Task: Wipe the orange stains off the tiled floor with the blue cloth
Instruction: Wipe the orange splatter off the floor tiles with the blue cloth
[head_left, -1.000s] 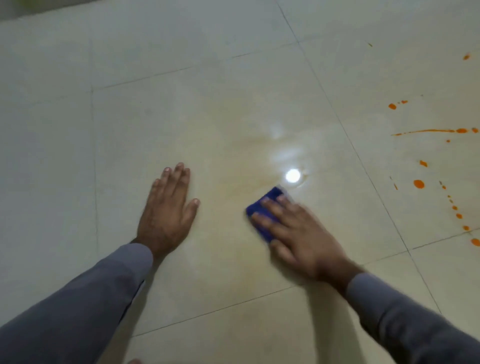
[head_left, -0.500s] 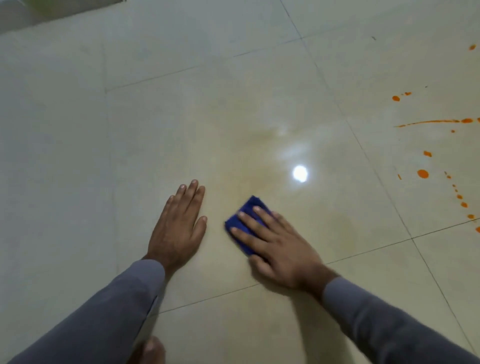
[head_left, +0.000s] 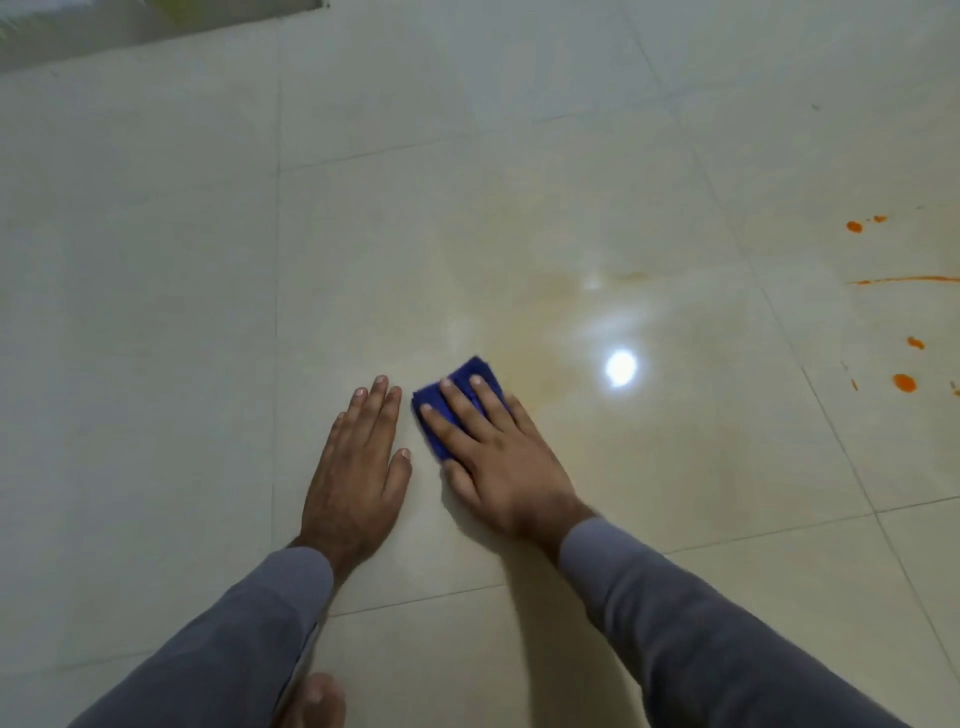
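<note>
- The right hand (head_left: 493, 462) is laid flat, fingers straight and spread, pressing the folded blue cloth (head_left: 460, 387) onto the tiled floor (head_left: 156, 312).
- The left hand (head_left: 358, 467) is spread palm-down just beside it, holding nothing, apparently as a brace.
- A faint yellowish smear (head_left: 545, 291) is seen just beyond the cloth.
- The orange stains (head_left: 904, 382) lie well apart, to the right of the right hand, so the next wipe is judged to call for a rightward reach by that nearer hand.
</note>
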